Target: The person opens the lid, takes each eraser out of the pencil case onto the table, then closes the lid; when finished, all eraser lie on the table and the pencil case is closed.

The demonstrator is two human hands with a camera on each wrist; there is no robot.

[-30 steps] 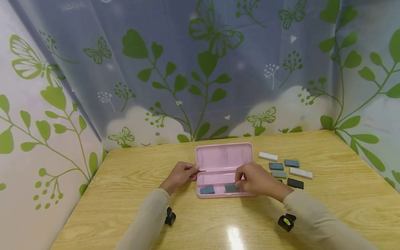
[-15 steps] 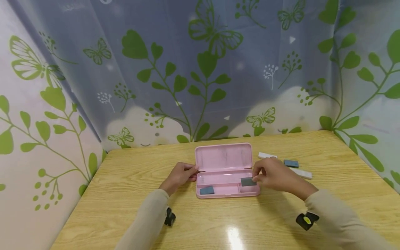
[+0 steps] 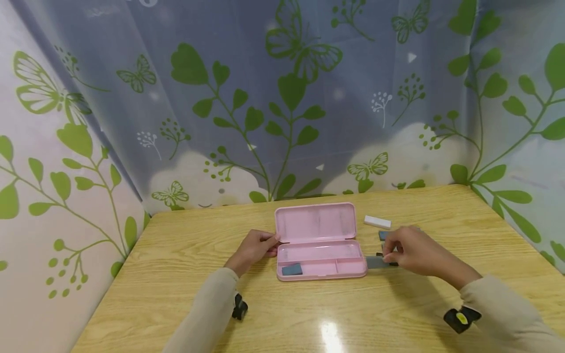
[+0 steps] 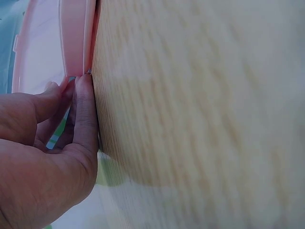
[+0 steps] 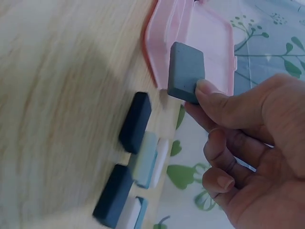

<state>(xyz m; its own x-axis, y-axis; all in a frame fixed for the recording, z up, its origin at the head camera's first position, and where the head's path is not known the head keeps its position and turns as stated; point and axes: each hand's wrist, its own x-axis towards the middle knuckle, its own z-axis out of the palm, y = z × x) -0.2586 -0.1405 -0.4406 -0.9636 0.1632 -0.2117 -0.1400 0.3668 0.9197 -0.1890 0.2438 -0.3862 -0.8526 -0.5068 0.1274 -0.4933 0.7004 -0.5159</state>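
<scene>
A pink pencil case [image 3: 315, 221] lies open on the table, its lid tilted up at the back. My left hand [image 3: 255, 245] pinches the case's left side by the hinge between thumb and fingers; the left wrist view shows the fingertips [image 4: 85, 90] against its edge. One blue eraser [image 3: 292, 269] lies in the left part of the front compartment. My right hand [image 3: 417, 252] pinches a grey-green eraser [image 5: 186, 71] by one end, between thumb and finger, above the table just right of the case.
Loose erasers lie to the right, partly hidden by my right hand in the head view: a white one [image 3: 377, 222], two black ones, of which one [image 5: 135, 123] is nearest the case, a pale green one [image 5: 145, 157] and others. A patterned curtain [image 3: 220, 122] stands behind the table [image 3: 198, 230].
My right hand has lifted the grey-green eraser out of the case's front compartment and carried it rightward, past the case's right end. My left hand stays where it was.
</scene>
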